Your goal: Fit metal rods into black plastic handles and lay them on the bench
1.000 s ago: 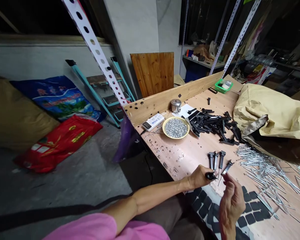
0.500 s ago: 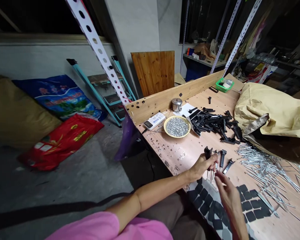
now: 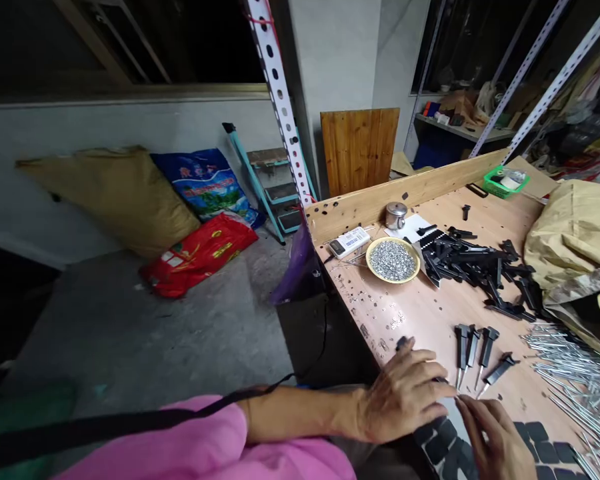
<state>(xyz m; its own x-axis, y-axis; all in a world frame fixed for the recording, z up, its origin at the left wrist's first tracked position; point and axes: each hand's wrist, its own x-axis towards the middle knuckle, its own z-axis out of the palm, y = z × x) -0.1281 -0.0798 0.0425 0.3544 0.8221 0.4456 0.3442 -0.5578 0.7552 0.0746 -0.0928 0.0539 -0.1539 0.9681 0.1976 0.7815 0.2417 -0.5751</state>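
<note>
My left hand [image 3: 405, 393] lies palm down with its fingers apart over the near table edge, on a sheet of black pads [image 3: 445, 437]. A small black piece [image 3: 403, 343] shows just beyond its fingers. Close beside its fingertips, my right hand [image 3: 500, 440] has bent fingers drawn together at the grey backing; whatever they pinch is hidden. Just past both hands, several black plastic parts with metal rods in them [image 3: 487, 347] lie on the table.
A yellow bowl of small metal nuts [image 3: 393, 260] stands beside a white box [image 3: 350, 242] and a metal cup [image 3: 396, 215]. Behind lies a heap of black plastic parts [image 3: 470, 263]. Loose metal rods [image 3: 575, 380] and a large paper sack [image 3: 580, 233] are to the right.
My left hand has let go of the black part with its rod, which now lies among the others. Both hands have moved down to the black pads, and the view has turned left.
</note>
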